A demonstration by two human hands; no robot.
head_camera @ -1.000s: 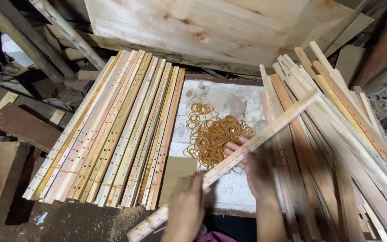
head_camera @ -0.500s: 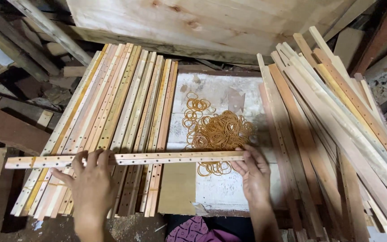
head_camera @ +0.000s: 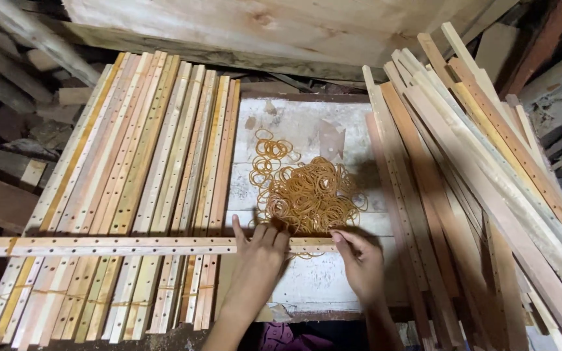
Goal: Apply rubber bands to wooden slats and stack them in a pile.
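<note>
A long pale wooden slat (head_camera: 118, 246) with a row of small holes lies crosswise over the stack of similar slats (head_camera: 131, 195) on the left. My left hand (head_camera: 258, 257) rests flat over the slat near its right end, fingers spread, fingertips at the edge of a heap of tan rubber bands (head_camera: 307, 195). Just to the right, my right hand (head_camera: 359, 263) pinches the slat's right end. The rubber bands lie on a worn white board (head_camera: 307, 123) between the two wood piles.
A looser pile of longer slats and strips (head_camera: 476, 188) fans out on the right. A big pale plank (head_camera: 261, 26) lies across the back. Dark scrap wood (head_camera: 8, 130) fills the far left.
The crosswise slat has shifted left over the stack. My left hand has slid from the slat's left part to its right end, beside the rubber bands. The right hand stays at the end.
</note>
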